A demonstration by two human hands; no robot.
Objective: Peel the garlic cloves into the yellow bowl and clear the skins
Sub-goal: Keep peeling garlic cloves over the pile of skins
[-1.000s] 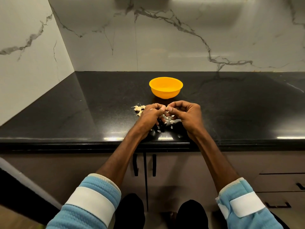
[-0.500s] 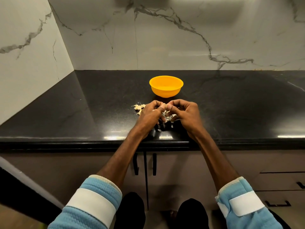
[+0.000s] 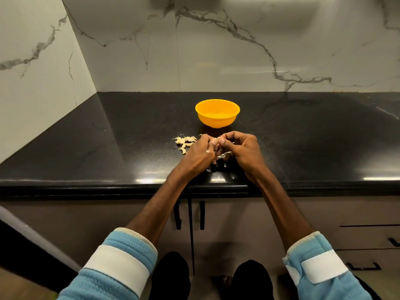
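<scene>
Loose garlic cloves (image 3: 187, 139) near yellow bowl (image 3: 217, 121)

the curled fingers of the left hand (image 3: 200, 153) and right hand (image 3: 242, 150) cover nearly all of the small pale piece (image 3: 221, 136) pinched between them; clove or skin cannot be told. the papery garlic skins (image 3: 221, 156) beneath lie mostly hidden under the hands. from this low angle the floor of the round yellow plastic bowl (image 3: 216, 121) is out of sight. the bottom edge cuts off both light blue sleeves (image 3: 116, 269), and the right edge cuts the black drawer handle (image 3: 395, 242).
</scene>
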